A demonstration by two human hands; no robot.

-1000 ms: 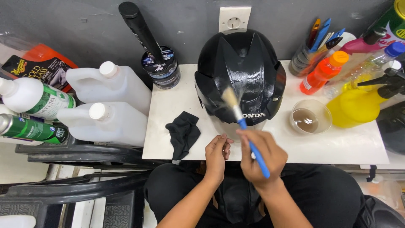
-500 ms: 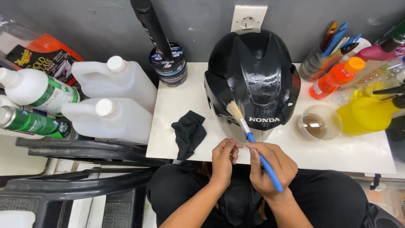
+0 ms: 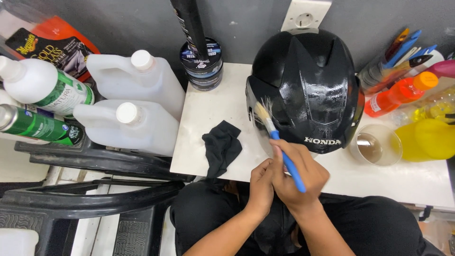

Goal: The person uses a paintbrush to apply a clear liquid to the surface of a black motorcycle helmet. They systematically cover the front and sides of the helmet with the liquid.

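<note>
A glossy black helmet (image 3: 308, 87) rests on a small white table (image 3: 208, 109). My right hand (image 3: 301, 175) grips a blue-handled brush (image 3: 279, 144) whose pale bristles touch the helmet's lower left side, by the visor. My left hand (image 3: 261, 187) sits just left of the right one at the table's front edge, fingers curled against the right hand's fingers; what it holds, if anything, is hidden. A crumpled black cloth (image 3: 222, 147) lies on the table left of both hands.
Two white jugs (image 3: 130, 102) and green-and-white bottles (image 3: 40, 106) stand at the left on a black plastic rack. Stacked round tins (image 3: 201, 64) sit at the back. A clear cup of brownish liquid (image 3: 375, 144), orange and yellow bottles and a holder of tools fill the right.
Both hands and the brush have shifted left along the helmet's lower edge; the bristles now sit on its left side. The view has moved closer.
</note>
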